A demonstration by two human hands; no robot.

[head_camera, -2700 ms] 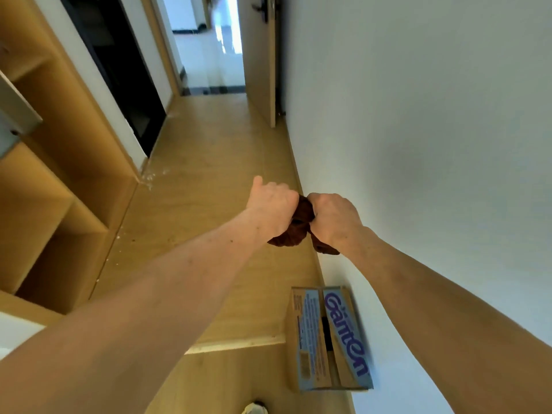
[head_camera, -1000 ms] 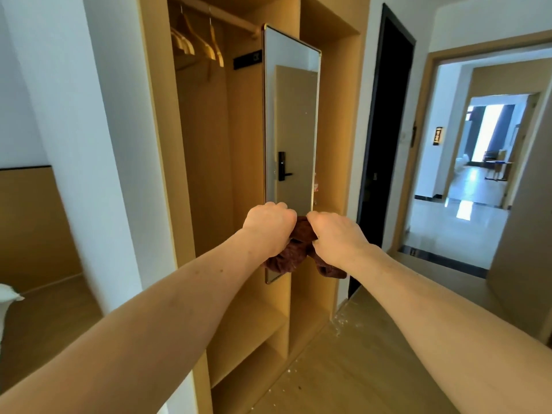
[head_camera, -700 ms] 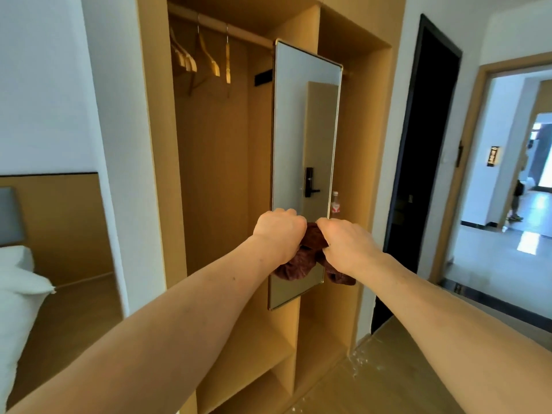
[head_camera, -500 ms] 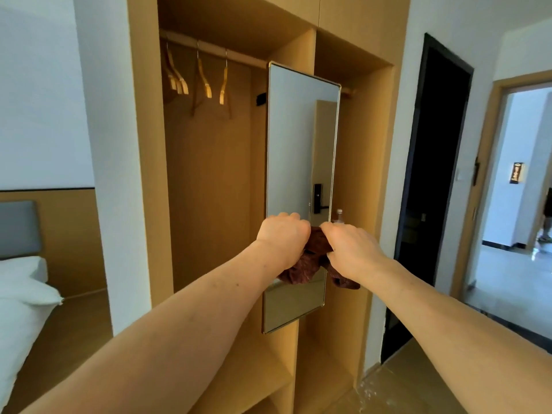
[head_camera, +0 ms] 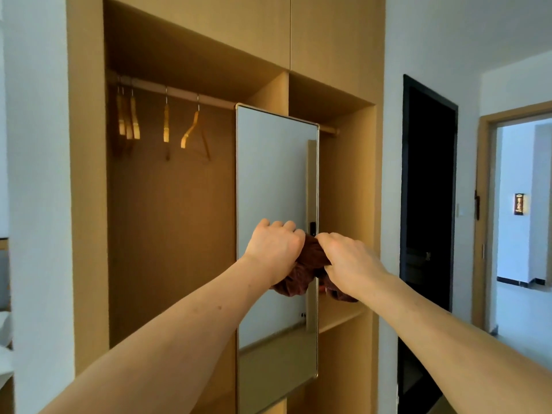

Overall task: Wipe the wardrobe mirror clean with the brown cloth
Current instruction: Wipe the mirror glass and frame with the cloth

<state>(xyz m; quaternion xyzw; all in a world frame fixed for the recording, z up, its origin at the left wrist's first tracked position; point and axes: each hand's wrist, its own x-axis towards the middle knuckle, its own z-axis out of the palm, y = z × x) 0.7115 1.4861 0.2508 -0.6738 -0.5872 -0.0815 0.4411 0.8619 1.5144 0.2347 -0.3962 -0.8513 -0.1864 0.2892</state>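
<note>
Both arms are reaching forward toward the wardrobe (head_camera: pixel 349 55). The left hand (head_camera: pixel 273 249) is closing into a fist, its fingers (head_camera: pixel 283 227) curling round one end of the brown cloth (head_camera: pixel 310 258). The right hand (head_camera: pixel 348 264), at 3 o'clock of the left, is gripping the other end with its fingers (head_camera: pixel 331 239) bent down over the fabric. The cloth is bunching between the two hands, with folds hanging below them at 6 o'clock.

The cloth is sitting in front of the mirror (head_camera: pixel 271 162), across the mirror's 3 o'clock edge; whether it is touching the glass cannot be told. The mirror is standing upright in the wardrobe opening.

Wooden hangers (head_camera: pixel 191 130) are hanging from a rail (head_camera: pixel 179 92) at 10 o'clock of the mirror. A dark doorway (head_camera: pixel 427 189) is showing at 3 o'clock of the wardrobe.
</note>
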